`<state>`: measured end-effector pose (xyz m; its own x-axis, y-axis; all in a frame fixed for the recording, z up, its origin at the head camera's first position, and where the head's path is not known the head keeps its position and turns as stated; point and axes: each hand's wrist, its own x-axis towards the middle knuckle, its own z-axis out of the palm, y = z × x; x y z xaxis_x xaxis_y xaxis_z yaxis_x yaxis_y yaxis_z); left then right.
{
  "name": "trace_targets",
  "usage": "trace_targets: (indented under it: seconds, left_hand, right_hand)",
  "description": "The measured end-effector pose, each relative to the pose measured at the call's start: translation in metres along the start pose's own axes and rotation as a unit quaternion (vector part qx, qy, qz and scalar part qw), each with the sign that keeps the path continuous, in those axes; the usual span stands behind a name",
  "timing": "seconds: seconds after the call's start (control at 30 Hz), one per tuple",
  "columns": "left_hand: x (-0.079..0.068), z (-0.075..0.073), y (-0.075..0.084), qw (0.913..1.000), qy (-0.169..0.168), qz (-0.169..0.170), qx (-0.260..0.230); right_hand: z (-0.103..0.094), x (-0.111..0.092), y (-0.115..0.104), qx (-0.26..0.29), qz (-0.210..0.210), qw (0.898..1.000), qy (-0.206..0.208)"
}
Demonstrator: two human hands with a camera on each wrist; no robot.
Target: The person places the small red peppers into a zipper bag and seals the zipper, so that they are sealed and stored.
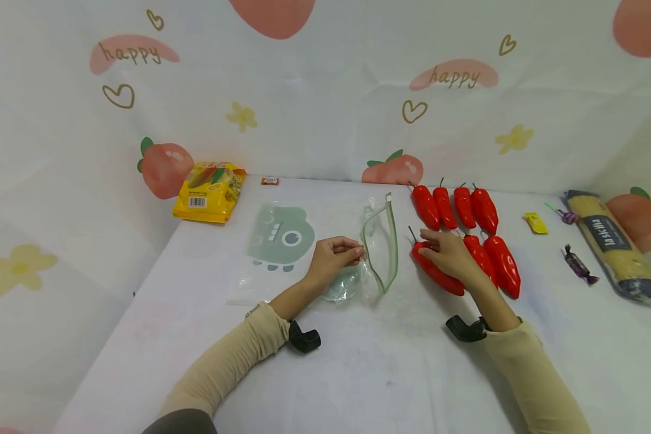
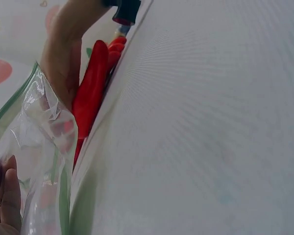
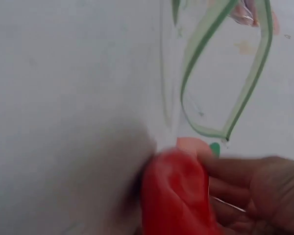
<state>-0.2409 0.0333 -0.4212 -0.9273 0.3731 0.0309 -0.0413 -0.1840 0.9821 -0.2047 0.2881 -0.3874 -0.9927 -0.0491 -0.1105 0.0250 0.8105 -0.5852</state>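
My left hand (image 1: 333, 256) pinches one side of a clear zip bag (image 1: 393, 241) near its mouth. The bag's green-edged mouth gapes toward the right, while its body, printed with a green one-eyed creature (image 1: 282, 235), lies on the table to the left. In the head view, my right hand (image 1: 450, 256) grips a red chili pepper (image 1: 439, 276) by its stem half, to the right of the bag's mouth. The right wrist view shows the pepper's rounded red end (image 3: 176, 196) close up, with fingers beside it and the green-edged mouth beyond.
Several more red peppers (image 1: 484, 211) lie in two rows behind and right of my right hand. Farther right are a yellow candy (image 1: 536, 223), a lollipop (image 1: 568, 216), a dark-wrapped candy (image 1: 578, 265) and a pasta pack (image 1: 613, 238). Back left sit a yellow snack bag (image 1: 208, 193) and a small orange-wrapped candy (image 1: 269, 181).
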Motion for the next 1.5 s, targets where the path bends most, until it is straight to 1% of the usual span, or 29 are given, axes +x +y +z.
trace_targets:
  seconds: [0.13,0.2,0.27,0.37,0.4,0.43,0.47,0.5,0.53,0.57,0.6,0.63,0.67,0.7,0.73,0.77,0.87,0.9,0.97,1.0,1.07,1.13,1.17,1.2,1.23,1.3,1.33,1.4,1.5]
  left_hand:
    - [0.0,0.001,0.001,1.0,0.005,0.0,0.002]
    - [-0.001,0.001,0.001,1.0,0.006,0.0,0.002]
    - [-0.001,0.001,0.001,1.0,0.005,0.0,0.001]
    - [0.0,0.001,0.0,1.0,0.003,0.001,0.001]
    - [0.0,0.001,0.0,1.0,0.003,0.001,0.001]
    - [0.0,0.001,0.0,1.0,0.002,0.001,0.001]
    - [0.0,0.001,-0.001,1.0,0.002,0.001,0.002]
    - [0.0,0.0,-0.001,1.0,0.002,0.001,0.003]
    - [0.001,0.0,-0.001,1.0,0.003,0.001,0.004]
    - [0.001,0.0,-0.001,1.0,0.003,0.001,0.005]
    - [0.001,0.001,0.0,1.0,0.003,0.0,0.007]
    - [0.001,0.001,0.0,1.0,0.002,0.001,0.009]
    - [0.002,0.002,0.001,0.9999,0.001,0.002,0.01]
    - [0.002,0.003,0.002,0.9999,0.0,0.003,0.01]
    - [0.002,0.003,0.003,0.9999,-0.001,0.005,0.01]
    - [0.003,0.004,0.004,0.9999,-0.002,0.009,0.01]
    - [0.005,0.007,0.006,0.9999,-0.001,0.015,0.009]
    - [0.005,0.008,0.007,0.9999,0.0,0.015,0.007]
    - [0.006,0.01,0.008,0.9999,0.004,0.01,0.004]
    - [0.006,0.011,0.009,1.0,0.006,0.005,-0.001]
    - [0.007,0.011,0.009,0.9999,0.011,-0.003,-0.007]
    - [0.008,0.01,0.009,0.9998,0.016,-0.009,-0.013]
    - [0.008,0.01,0.009,0.9997,0.017,-0.01,-0.011]
    - [0.008,0.01,0.009,0.9997,0.018,-0.01,-0.012]
    - [0.009,0.009,0.009,0.9997,0.018,-0.009,-0.011]
    - [0.009,0.009,0.009,0.9998,0.016,-0.008,-0.008]
    - [0.009,0.008,0.009,0.9998,0.014,-0.008,-0.008]
    - [0.009,0.008,0.009,0.9999,0.011,-0.007,-0.006]
    - [0.008,0.007,0.008,0.9999,0.009,-0.01,-0.01]
  right_hand:
    - [0.005,0.005,0.0,-0.007,0.025,0.999,-0.018]
    - [0.008,0.005,0.001,-0.009,0.026,1.0,-0.013]
    - [0.007,0.005,0.002,0.012,0.035,0.999,-0.006]
    - [0.0,0.001,0.0,0.08,0.065,0.995,0.007]
    - [-0.004,-0.001,-0.001,0.126,0.081,0.989,0.013]
    - [-0.009,-0.003,-0.003,0.186,0.1,0.977,0.018]
    - [-0.013,-0.004,-0.005,0.262,0.111,0.958,0.026]
    - [-0.016,-0.006,-0.008,0.345,0.12,0.93,0.036]
    - [-0.019,-0.007,-0.01,0.427,0.122,0.895,0.05]
    - [-0.021,-0.008,-0.013,0.509,0.124,0.849,0.066]
    - [-0.021,-0.008,-0.015,0.574,0.124,0.805,0.081]
    - [-0.02,-0.008,-0.018,0.622,0.124,0.768,0.095]
    - [-0.018,-0.007,-0.02,0.654,0.121,0.738,0.108]
    - [-0.015,-0.006,-0.022,0.666,0.123,0.726,0.122]
    - [-0.01,-0.005,-0.024,0.662,0.128,0.726,0.135]
    - [-0.005,-0.003,-0.026,0.648,0.14,0.735,0.143]
    - [0.009,-0.001,-0.028,0.602,0.174,0.767,0.134]
    - [0.013,-0.001,-0.028,0.584,0.184,0.781,0.123]
    - [0.02,-0.001,-0.027,0.555,0.195,0.803,0.097]
    - [0.024,-0.001,-0.025,0.539,0.195,0.816,0.082]
    - [0.031,0.0,-0.024,0.478,0.181,0.858,0.049]
    - [0.037,0.001,-0.023,0.395,0.154,0.905,0.029]
    - [0.04,0.002,-0.022,0.354,0.136,0.925,0.02]
    - [0.042,0.002,-0.022,0.316,0.111,0.942,0.012]
    - [0.044,0.002,-0.022,0.288,0.088,0.953,0.009]
    - [0.045,0.002,-0.022,0.26,0.046,0.965,0.005]
    - [0.043,0.001,-0.021,0.255,0.027,0.967,0.002]
    - [0.038,-0.002,-0.018,0.254,-0.005,0.967,0.004]
    - [0.023,-0.007,-0.009,0.273,-0.02,0.962,0.018]
